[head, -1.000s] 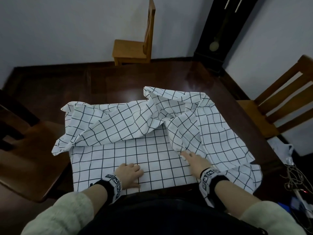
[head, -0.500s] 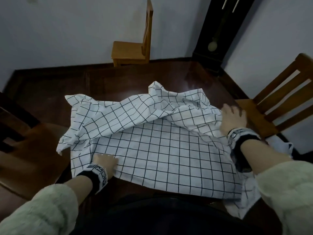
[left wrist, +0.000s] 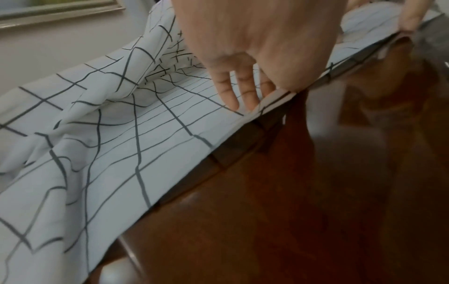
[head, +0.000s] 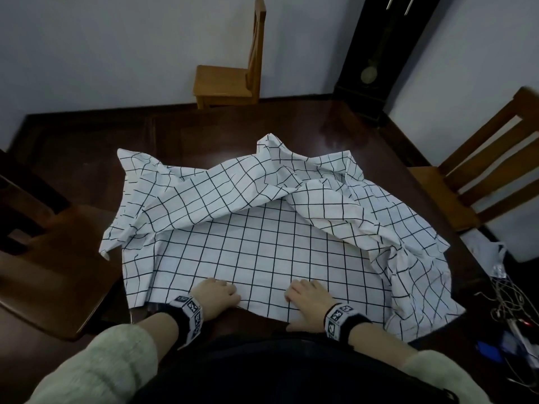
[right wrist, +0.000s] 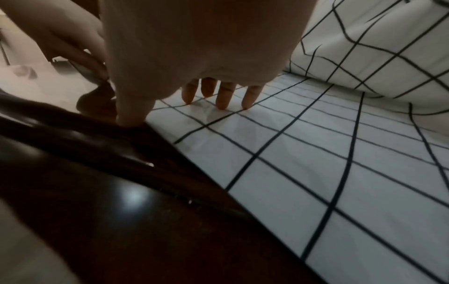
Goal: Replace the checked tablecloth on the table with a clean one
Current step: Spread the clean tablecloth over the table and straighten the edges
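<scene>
Right now your left hand [head: 217, 295] and right hand [head: 309, 301] are both down on the near edge of the checked tablecloth [head: 262, 249], a short gap between them. Left-hand fingers [left wrist: 227, 90] are extended and pressing flat on the cloth just inside its hem, with nothing pinched; the thumb isn't clearly visible in the left wrist view, which is motion-blurred. Right-hand fingers [right wrist: 224, 96] are also straight, tips touching the fabric, and your thumb sits right at the hem where cloth meets bare wood. So both hands are released, pressing rather than gripping. The cloth lies on the dark wooden table [head: 204, 135], bunched: the near half is flat, the far half is folded back toward you in a rumpled ridge, and the right side drapes over the table's right edge. Far part of the tabletop is bare. No containers in any view. Around the table: a light wooden chair [head: 233, 80] against the back wall, another wooden chair [head: 466, 182] at the right, a dark chair [head: 43, 243] on the left, a pendulum clock [head: 370, 71] in the corner, and tangled cables [head: 507, 298] on the floor to the right.
</scene>
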